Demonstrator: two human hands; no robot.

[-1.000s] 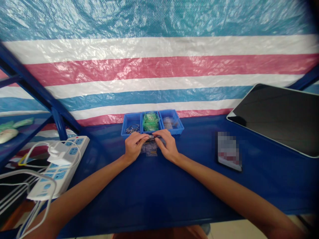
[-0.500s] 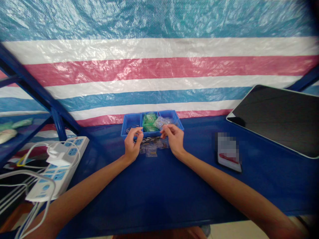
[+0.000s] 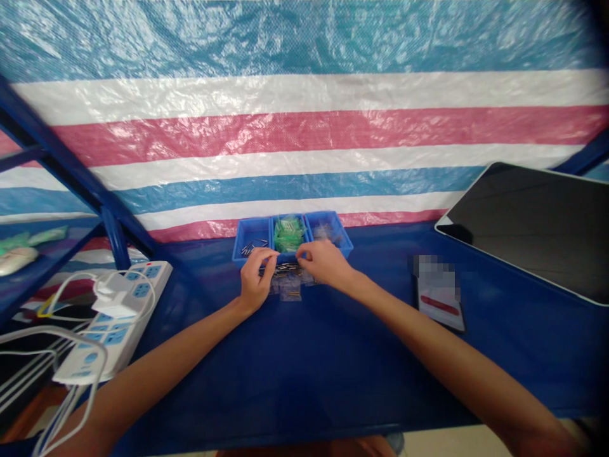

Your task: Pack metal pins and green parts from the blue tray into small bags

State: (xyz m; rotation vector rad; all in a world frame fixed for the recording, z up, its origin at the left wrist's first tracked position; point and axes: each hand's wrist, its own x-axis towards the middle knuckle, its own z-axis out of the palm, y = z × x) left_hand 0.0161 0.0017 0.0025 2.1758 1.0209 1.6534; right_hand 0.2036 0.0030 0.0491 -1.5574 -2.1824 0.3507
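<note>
My left hand (image 3: 257,273) is closed in a pinch at the front left of a blue three-compartment tray (image 3: 288,258). Facing it, my right hand (image 3: 324,259) also pinches, over the tray's front edge. Anything between the fingertips of either hand is too small to make out. Dark metal pins (image 3: 254,246) lie in the left compartment, green packets (image 3: 289,236) in the middle one, and clear plastic bags (image 3: 325,232) in the right one. Just before the tray are more metal pins (image 3: 284,267) and small clear bags (image 3: 290,292), one with brass-coloured pieces inside.
On the left stands a white power strip (image 3: 118,324) with plugs and looping cables. A phone (image 3: 440,298) lies on the blue table (image 3: 295,374) to the right, before a dark-screened panel (image 3: 533,228). Striped sheeting (image 3: 304,133) hangs behind.
My right hand has moved left, away from the right compartment and closer to my left hand. The clear bags in that compartment are less covered. My left hand has shifted slightly right.
</note>
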